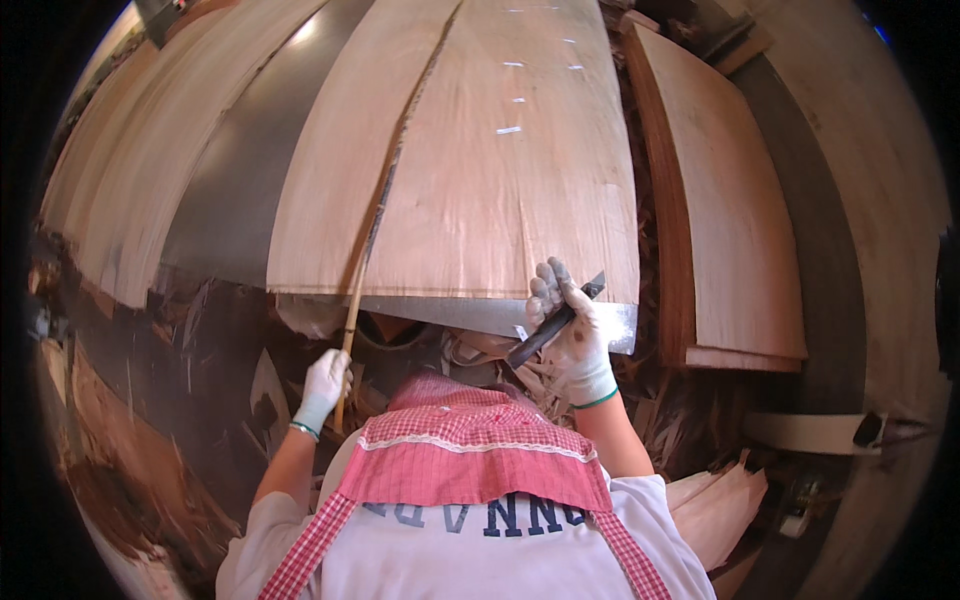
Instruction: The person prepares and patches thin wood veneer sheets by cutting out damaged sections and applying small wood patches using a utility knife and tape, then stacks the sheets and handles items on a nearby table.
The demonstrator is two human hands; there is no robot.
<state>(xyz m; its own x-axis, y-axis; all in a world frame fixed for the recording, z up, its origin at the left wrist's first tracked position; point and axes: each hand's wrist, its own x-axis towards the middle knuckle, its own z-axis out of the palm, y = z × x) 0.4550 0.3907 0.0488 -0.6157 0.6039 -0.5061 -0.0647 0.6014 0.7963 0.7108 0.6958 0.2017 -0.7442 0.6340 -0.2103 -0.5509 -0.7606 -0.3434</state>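
Observation:
A white glove with a green cuff covers my left hand (327,384), which is closed round the near end of a long thin stick (378,215). The stick slants away over a large pale wood veneer sheet (480,210). My right hand (583,345), gloved too, is turned palm up by the sheet's near right corner. Across its palm lies a knife-like tool (541,338) with a black handle, its dark pointed end beyond the thumb side. The fingers are partly curled and hold it. Small white tape pieces (510,130) dot the sheet.
A metal table edge (460,310) shows under the veneer. To the right stands a thick stack of veneer sheets (735,200); more sheets (150,150) lie at the left. Wood scraps (715,510) and strips litter the floor around me.

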